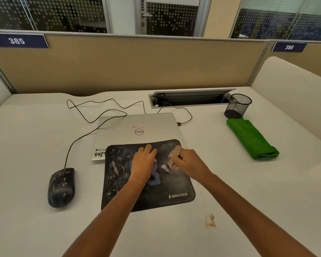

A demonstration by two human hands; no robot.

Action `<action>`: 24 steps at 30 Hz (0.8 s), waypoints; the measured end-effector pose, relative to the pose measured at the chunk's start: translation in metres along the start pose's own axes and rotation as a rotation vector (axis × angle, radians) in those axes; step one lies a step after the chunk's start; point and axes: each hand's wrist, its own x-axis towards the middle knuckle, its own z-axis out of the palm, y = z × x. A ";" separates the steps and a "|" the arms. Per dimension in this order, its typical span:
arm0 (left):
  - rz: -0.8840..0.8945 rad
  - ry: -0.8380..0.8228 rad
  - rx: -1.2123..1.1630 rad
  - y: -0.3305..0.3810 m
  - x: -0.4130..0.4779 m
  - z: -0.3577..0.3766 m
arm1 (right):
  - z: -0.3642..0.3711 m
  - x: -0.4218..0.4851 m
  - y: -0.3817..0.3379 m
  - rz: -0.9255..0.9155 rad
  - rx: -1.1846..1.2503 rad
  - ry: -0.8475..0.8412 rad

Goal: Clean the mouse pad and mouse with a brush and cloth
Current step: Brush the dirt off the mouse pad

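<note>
While the left hand presses flat, fingers spread, on the mouse pad, the right hand grips a pale brush against its surface. The mouse sits left of the pad; the folded green cloth lies far right, beyond it.

Lighting was even, soft and overhead; shadows on the counter were faint. Wide-angle distortion bowed the far partition and edges. The right hand showed slight motion blur.

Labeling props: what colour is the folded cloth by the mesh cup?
Bright green cloth, plain, no pattern; head view shows it clearly.
</note>
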 end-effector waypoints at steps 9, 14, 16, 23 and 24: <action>0.002 -0.037 0.000 0.003 -0.008 -0.001 | -0.004 0.003 -0.012 -0.108 0.052 0.182; 0.002 -0.037 0.031 0.003 -0.012 -0.002 | 0.008 -0.009 -0.004 -0.092 0.015 0.056; -0.005 -0.045 0.025 0.004 -0.012 -0.003 | 0.001 -0.015 0.000 -0.034 0.006 0.002; -0.033 -0.079 -0.022 0.007 -0.015 -0.009 | -0.014 -0.012 -0.008 0.015 0.052 0.041; -0.039 -0.080 -0.019 0.008 -0.018 -0.009 | -0.009 -0.013 -0.012 -0.011 0.073 0.092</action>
